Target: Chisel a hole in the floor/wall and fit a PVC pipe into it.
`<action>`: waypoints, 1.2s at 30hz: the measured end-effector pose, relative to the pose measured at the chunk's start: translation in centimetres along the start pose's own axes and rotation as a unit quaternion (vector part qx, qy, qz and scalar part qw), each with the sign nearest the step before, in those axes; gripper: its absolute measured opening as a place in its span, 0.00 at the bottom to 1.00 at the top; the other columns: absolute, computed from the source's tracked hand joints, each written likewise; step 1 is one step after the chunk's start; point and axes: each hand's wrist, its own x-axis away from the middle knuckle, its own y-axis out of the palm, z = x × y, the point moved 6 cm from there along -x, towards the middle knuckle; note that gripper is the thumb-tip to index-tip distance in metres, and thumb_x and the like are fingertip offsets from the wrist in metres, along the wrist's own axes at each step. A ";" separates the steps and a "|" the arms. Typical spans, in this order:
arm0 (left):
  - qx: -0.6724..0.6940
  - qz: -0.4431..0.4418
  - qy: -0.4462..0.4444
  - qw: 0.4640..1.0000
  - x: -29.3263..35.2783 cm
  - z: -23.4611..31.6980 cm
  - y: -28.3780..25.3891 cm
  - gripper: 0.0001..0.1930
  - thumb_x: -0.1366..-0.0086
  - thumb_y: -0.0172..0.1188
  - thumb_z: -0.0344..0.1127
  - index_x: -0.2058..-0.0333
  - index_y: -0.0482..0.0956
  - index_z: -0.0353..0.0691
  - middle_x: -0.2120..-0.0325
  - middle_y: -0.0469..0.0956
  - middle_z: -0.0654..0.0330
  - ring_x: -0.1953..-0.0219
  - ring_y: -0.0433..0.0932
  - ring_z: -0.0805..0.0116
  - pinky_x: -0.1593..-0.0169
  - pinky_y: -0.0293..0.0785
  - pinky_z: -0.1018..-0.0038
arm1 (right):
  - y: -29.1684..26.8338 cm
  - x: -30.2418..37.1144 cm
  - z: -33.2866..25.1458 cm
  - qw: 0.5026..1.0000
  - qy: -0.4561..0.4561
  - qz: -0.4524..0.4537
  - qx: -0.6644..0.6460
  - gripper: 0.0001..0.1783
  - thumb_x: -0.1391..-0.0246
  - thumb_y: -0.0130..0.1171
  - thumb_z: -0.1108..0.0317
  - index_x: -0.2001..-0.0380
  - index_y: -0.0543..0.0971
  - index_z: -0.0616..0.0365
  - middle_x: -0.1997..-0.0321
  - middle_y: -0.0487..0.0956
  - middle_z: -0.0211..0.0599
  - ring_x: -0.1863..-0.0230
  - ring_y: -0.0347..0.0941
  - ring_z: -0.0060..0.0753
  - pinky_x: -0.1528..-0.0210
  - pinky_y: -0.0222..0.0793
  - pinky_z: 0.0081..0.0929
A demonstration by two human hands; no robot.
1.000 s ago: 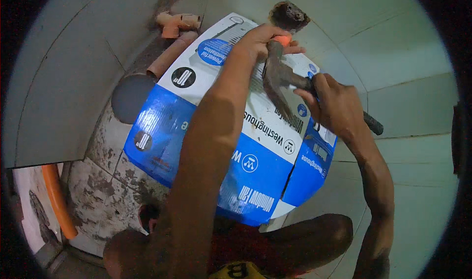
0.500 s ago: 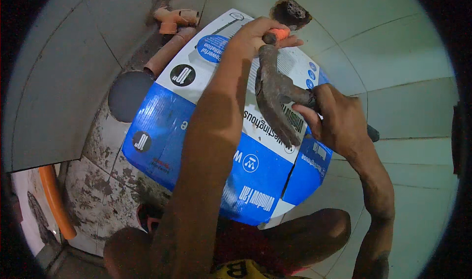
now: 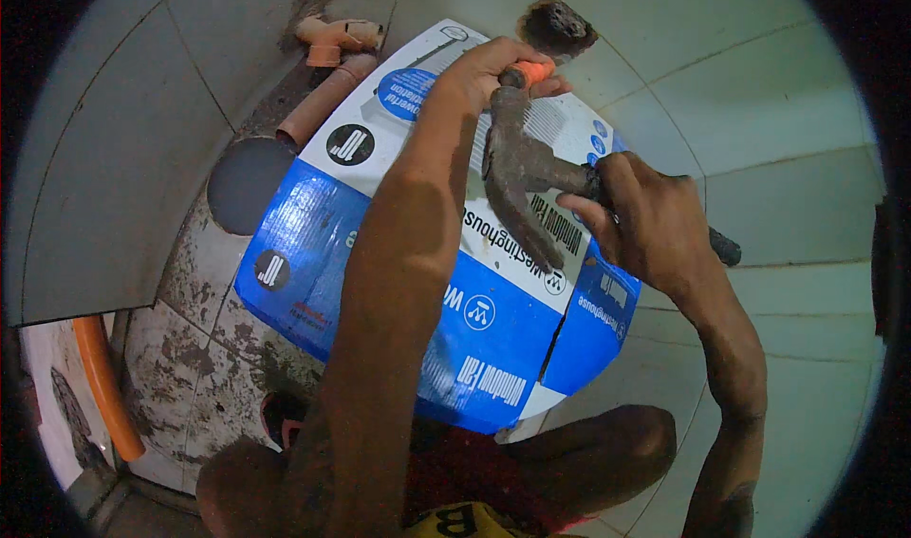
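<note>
My left hand [image 3: 477, 71] is closed around an orange-gripped rod tool [image 3: 535, 71], likely a chisel. Its dark butt end points toward me, and its far tip is hidden by my fingers. In my right hand [image 3: 650, 220] is a worn claw hammer [image 3: 512, 158], gripped by its dark handle close below the head. The hammer's striking face is right beside the chisel's butt; I cannot tell whether they touch. Just beyond my left fingers, a rough broken hole [image 3: 558, 31] opens in the tiled wall. Beneath both hands lies a blue and white cardboard box [image 3: 308, 244].
At the back left corner lie an orange pipe fitting [image 3: 334, 37] and a length of pipe [image 3: 323, 102]. A grey round disc [image 3: 249, 185] sits beside the box on the stained tile floor [image 3: 176, 377]. An orange pipe [image 3: 104, 386] is at the lower left. Tiled walls enclose both sides.
Both hands have shifted slightly left, with the hammer and the chisel. The hammer's head remains close to the chisel's butt. The box appears slightly shifted left in view too.
</note>
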 end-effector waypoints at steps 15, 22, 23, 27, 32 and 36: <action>-0.520 -0.168 0.271 0.793 1.6 1.3 -0.7 0.13 0.37 0.53 0.26 0.57 0.67 0.22 0.53 0.68 0.33 0.55 0.76 0.42 0.48 0.78 0.60 | 5.0 -1.5 -0.5 0.999 -0.049 0.001 -0.007 0.22 0.45 0.54 0.45 0.71 0.70 0.56 0.76 0.76 0.41 0.78 0.76 0.46 0.81 0.71 0.40; -0.014 -0.020 0.040 0.999 0.2 -1.1 -3.1 0.20 0.39 0.55 0.24 0.53 0.60 0.18 0.55 0.67 0.36 0.54 0.75 0.39 0.50 0.80 0.57 | 8.0 0.8 2.4 0.999 0.033 0.009 0.025 0.22 0.44 0.55 0.47 0.71 0.69 0.57 0.80 0.76 0.44 0.83 0.74 0.50 0.82 0.69 0.41; -0.016 -0.018 0.041 0.999 0.5 -1.2 -3.2 0.20 0.39 0.55 0.24 0.53 0.60 0.18 0.55 0.67 0.36 0.54 0.75 0.39 0.50 0.80 0.57 | 7.8 1.2 2.0 0.999 0.034 0.009 0.002 0.22 0.45 0.56 0.48 0.72 0.69 0.57 0.80 0.75 0.44 0.83 0.74 0.49 0.82 0.69 0.41; 0.029 0.032 0.029 0.999 0.5 -2.0 -3.5 0.18 0.39 0.54 0.27 0.52 0.66 0.22 0.56 0.71 0.41 0.55 0.76 0.45 0.53 0.81 0.62 | 7.7 2.0 1.9 1.000 0.020 0.012 0.007 0.22 0.46 0.57 0.48 0.73 0.69 0.57 0.81 0.75 0.44 0.84 0.73 0.47 0.84 0.68 0.40; 0.020 0.032 0.016 0.999 -1.0 -2.3 -4.5 0.18 0.39 0.54 0.28 0.53 0.66 0.22 0.56 0.72 0.41 0.57 0.76 0.46 0.54 0.82 0.62 | 7.6 2.0 2.2 1.000 0.015 0.021 -0.008 0.23 0.47 0.58 0.47 0.73 0.69 0.57 0.81 0.75 0.44 0.85 0.72 0.48 0.84 0.68 0.39; 0.008 -0.009 0.006 1.000 -0.8 -1.9 -4.0 0.18 0.39 0.53 0.27 0.53 0.63 0.21 0.56 0.69 0.39 0.56 0.76 0.43 0.54 0.81 0.59 | 6.3 1.2 1.2 0.999 0.000 0.037 0.001 0.23 0.47 0.58 0.47 0.73 0.68 0.57 0.81 0.75 0.43 0.85 0.72 0.47 0.84 0.67 0.39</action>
